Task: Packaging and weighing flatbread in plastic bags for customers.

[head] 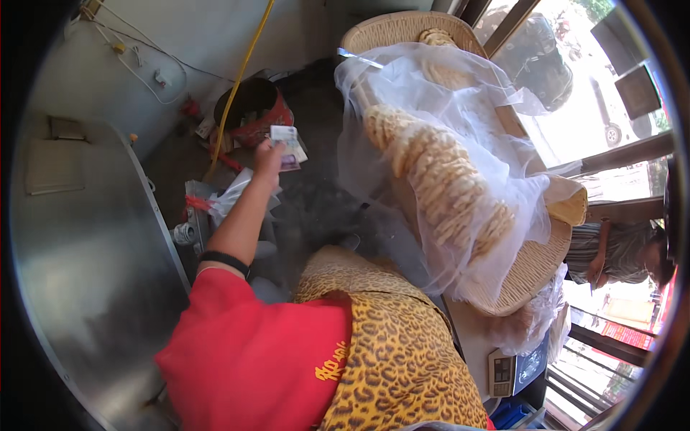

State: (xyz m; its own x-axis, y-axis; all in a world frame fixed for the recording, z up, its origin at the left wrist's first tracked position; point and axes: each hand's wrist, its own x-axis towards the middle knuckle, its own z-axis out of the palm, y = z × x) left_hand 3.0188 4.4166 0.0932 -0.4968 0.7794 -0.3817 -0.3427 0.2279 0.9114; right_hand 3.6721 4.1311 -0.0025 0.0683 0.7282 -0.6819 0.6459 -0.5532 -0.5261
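My left hand (268, 161), at the end of an outstretched arm, grips a few banknotes (291, 146). The notes are partly fanned, pale at the top and purple below. Just beyond them on the floor stands a red bucket (280, 115) with a dark interior and some paper-like pieces inside. Near my forearm lies a white plastic bag (233, 197) with a red strip. My right hand is out of view. On the right, a large woven basket (525, 283) holds rows of flatbreads (444, 175) under a sheer white cloth (498, 196).
A yellow hose or cord (241, 75) hangs beside the bucket. A metal surface (102, 258) fills the left side. Below the basket, a scale (501, 373) sits near plastic bags (531, 326). A person (614, 253) is beyond the barred window. Cables hang on the wall (199, 32).
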